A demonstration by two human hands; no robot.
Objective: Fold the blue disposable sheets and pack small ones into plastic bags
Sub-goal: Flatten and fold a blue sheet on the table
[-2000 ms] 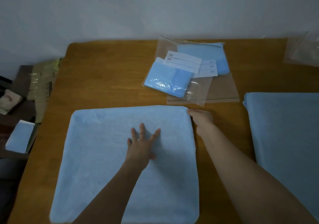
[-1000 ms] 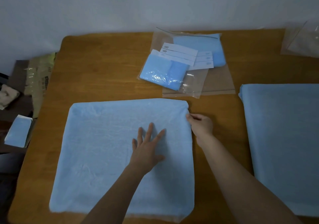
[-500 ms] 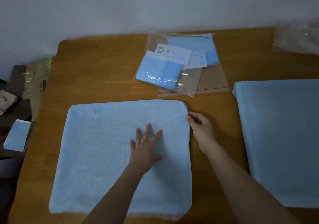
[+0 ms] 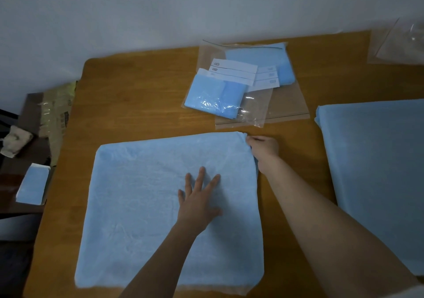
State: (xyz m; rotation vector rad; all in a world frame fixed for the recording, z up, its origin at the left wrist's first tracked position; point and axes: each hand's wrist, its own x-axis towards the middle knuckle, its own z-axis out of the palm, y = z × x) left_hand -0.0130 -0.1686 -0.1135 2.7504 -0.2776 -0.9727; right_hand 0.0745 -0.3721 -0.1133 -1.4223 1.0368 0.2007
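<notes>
Since a moment ago, right hand (image 4: 262,147) has slid to the sheet's (image 4: 146,205) far right corner, grip pinching it; left hand (image 4: 198,200) presses flat mid-sheet. Beyond the sheet, two bags (image 4: 231,86) are packed; this sheet awaits folding, centred on the worktop (image 4: 128,98).

Bag labels (image 4: 234,71): print too small to read

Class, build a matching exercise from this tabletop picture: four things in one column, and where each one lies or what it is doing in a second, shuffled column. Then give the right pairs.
Things
1. left hand
2. right hand
3. packed plastic bag
4. second blue sheet

Places or states
A. lies at the table's right edge
B. pinches the far right corner of the blue sheet
C. lies beyond the sheet, toward the wall
D. presses flat on the middle of the sheet, fingers spread

Pairs: 1-D, 2-B, 3-C, 4-A
</notes>
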